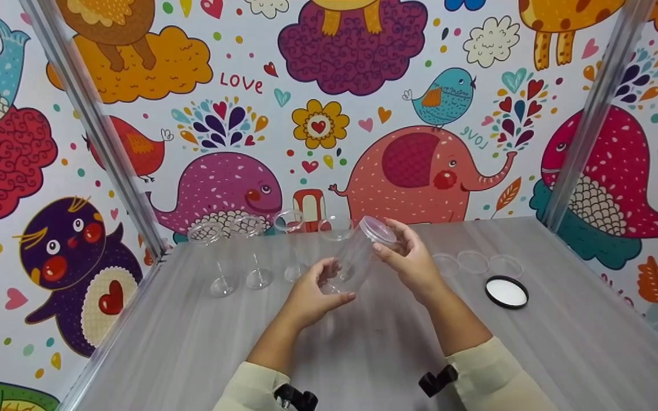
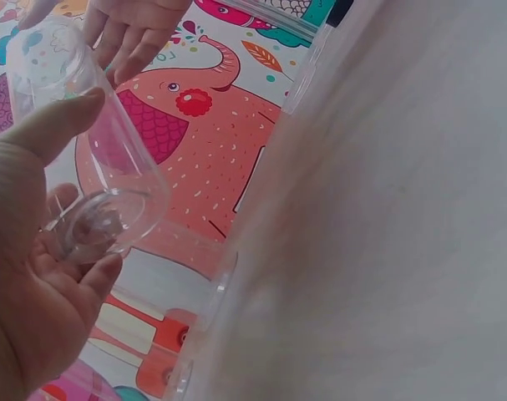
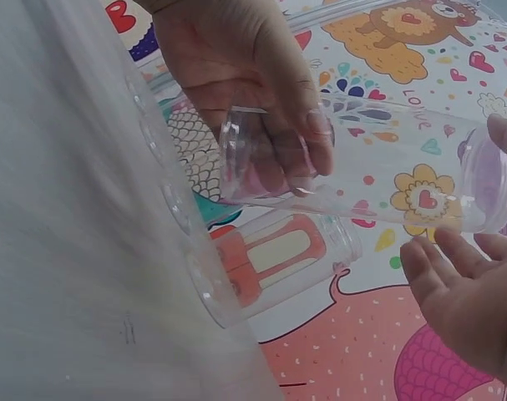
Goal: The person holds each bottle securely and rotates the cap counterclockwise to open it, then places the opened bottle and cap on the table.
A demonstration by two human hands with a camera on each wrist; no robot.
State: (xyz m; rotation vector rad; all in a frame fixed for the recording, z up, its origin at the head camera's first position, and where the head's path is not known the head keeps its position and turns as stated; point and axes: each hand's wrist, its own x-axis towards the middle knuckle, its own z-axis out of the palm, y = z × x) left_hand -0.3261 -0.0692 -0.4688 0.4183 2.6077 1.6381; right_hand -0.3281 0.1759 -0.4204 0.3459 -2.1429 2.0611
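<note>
A tall clear plastic jar [image 1: 352, 262] is held tilted above the table, its upper end leaning right. My left hand [image 1: 312, 291] grips it near the base, thumb on one side and fingers on the other, as the left wrist view also shows around the jar's round bottom [image 2: 111, 221]. With thumb and fingers, my right hand [image 1: 412, 260] holds the upper end at the clear round lid [image 1: 379, 229]. In the right wrist view, the right hand's fingers [image 3: 466, 284] lie beneath that end, partly cut off by the frame edge.
Several clear jars stand in a row at the back left, one [image 1: 220, 268] at its left end. Clear rings [image 1: 473, 261] lie on the grey table [image 1: 215, 354] at the right, beside a white disc [image 1: 506, 292] with a black rim. A patterned wall [image 1: 323, 171] closes the back.
</note>
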